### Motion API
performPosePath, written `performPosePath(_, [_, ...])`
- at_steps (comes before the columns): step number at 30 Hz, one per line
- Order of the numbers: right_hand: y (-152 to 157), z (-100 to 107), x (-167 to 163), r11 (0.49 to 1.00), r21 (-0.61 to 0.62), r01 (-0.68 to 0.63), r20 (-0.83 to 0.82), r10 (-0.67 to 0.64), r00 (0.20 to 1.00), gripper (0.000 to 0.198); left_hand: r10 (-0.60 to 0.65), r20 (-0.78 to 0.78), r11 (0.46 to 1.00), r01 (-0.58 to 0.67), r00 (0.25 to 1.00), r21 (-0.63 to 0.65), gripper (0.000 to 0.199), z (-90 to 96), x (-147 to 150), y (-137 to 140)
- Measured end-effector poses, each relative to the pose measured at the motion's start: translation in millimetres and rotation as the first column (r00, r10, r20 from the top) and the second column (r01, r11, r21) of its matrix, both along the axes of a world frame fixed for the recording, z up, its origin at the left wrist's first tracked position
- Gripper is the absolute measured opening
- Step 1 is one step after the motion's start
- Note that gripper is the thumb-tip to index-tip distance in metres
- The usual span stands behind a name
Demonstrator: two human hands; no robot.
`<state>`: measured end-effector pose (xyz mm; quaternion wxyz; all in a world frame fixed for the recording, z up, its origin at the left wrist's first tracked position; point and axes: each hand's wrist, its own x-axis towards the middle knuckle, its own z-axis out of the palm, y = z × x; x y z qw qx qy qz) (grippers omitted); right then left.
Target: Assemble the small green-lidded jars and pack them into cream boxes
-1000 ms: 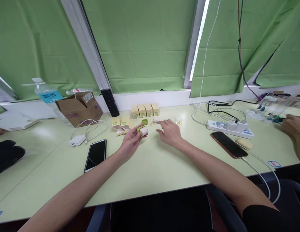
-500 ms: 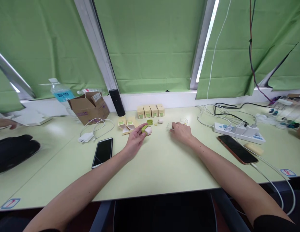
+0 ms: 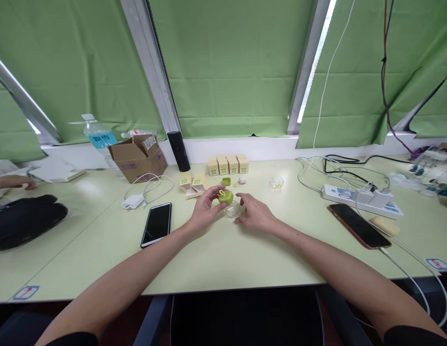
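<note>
A small green case with a pale ring loop (image 3: pixel 226 197) sits between the thumb and fingers of my left hand (image 3: pixel 205 210). Directly below it is a clear plastic container (image 3: pixel 231 210), which my right hand (image 3: pixel 257 213) grips at its right side between thumb and fingers. Beyond my hands lie a small green lid-like piece (image 3: pixel 226 181), a small whitish piece (image 3: pixel 242 180) and a tiny yellowish bit (image 3: pixel 235 185). Another clear plastic piece (image 3: pixel 277 183) with something yellow in it stands farther right.
Several small beige boxes (image 3: pixel 228 165) stand at the back, with opened ones (image 3: pixel 192 185) nearer. A phone (image 3: pixel 156 224) and charger (image 3: pixel 133 201) lie left, by a cardboard box (image 3: pixel 139 161). Rightward are a power strip (image 3: pixel 364 199) and a cabled phone (image 3: pixel 358 226). Another person's hand (image 3: pixel 14 182) shows far left.
My right hand has moved left and nearer, bringing the clear container beneath the green case. My left hand has turned the case, so its green side shows instead of the whitish part.
</note>
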<state>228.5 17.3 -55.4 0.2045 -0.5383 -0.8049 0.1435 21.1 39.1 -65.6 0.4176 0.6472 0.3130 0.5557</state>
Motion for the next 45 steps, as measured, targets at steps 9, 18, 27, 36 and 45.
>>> performPosePath(9, [5.7,-11.9,-2.7,0.999,-0.041,-0.019,-0.083,0.016,0.996,0.037,0.124,-0.271,0.992,-0.130,0.955,-0.003,0.040,2.8,4.7,-12.4])
performPosePath(18, [8.2,-16.0,-6.3,0.998,-0.011,-0.068,-0.107,0.067,0.992,0.038,0.161,-0.312,0.987,-0.150,0.936,0.058,0.038,1.0,0.5,-11.4])
performPosePath(27, [4.9,-11.7,-8.0,0.999,-0.005,-0.046,-0.072,0.045,0.996,0.042,0.154,-0.391,0.988,-0.130,0.907,0.088,0.038,0.4,-0.7,-14.9])
performPosePath(36, [3.9,-12.2,-8.9,0.999,-0.004,-0.033,-0.049,0.033,0.998,0.042,0.117,-0.425,0.989,-0.066,0.897,0.133,0.037,0.8,-3.9,-13.4])
performPosePath(45, [3.9,-10.9,-8.6,0.999,-0.009,-0.037,-0.037,0.037,0.999,0.043,0.119,-0.459,0.986,-0.052,0.880,0.156,0.035,1.0,-3.6,-15.9])
